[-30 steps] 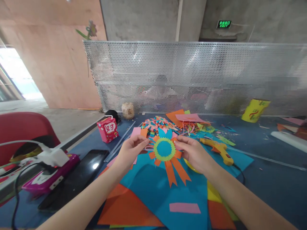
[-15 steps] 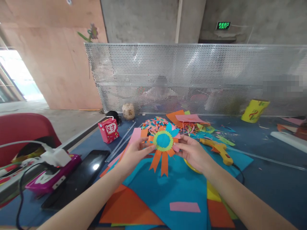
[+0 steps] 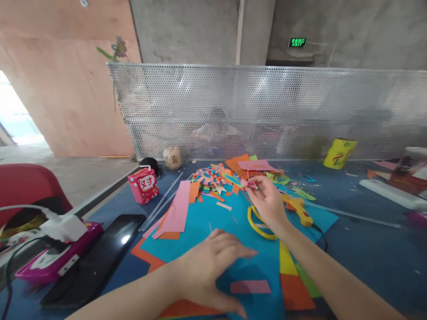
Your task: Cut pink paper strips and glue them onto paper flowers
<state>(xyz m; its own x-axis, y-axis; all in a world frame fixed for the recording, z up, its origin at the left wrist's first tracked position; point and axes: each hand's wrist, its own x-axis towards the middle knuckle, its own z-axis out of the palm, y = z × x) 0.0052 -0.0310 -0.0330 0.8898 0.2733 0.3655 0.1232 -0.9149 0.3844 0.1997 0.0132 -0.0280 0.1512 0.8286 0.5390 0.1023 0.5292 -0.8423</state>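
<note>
Left hand (image 3: 207,266) lowered, right hand (image 3: 269,202) pinching rosette (image 3: 232,179)

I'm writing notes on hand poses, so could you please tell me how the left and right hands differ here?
The left hand is spread open, holding nothing visible, while the right hand pinches the paper rosette. The left hand is nearer the camera; the right hand is farther forward. Both are bare.

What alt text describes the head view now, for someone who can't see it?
The right hand pinches a multicoloured rosette, seen nearly edge-on, while the left hand is open beside a pink strip on a blue sheet. A yellow hot-glue gun lies to the right; colourful scraps lie farther back.
</note>
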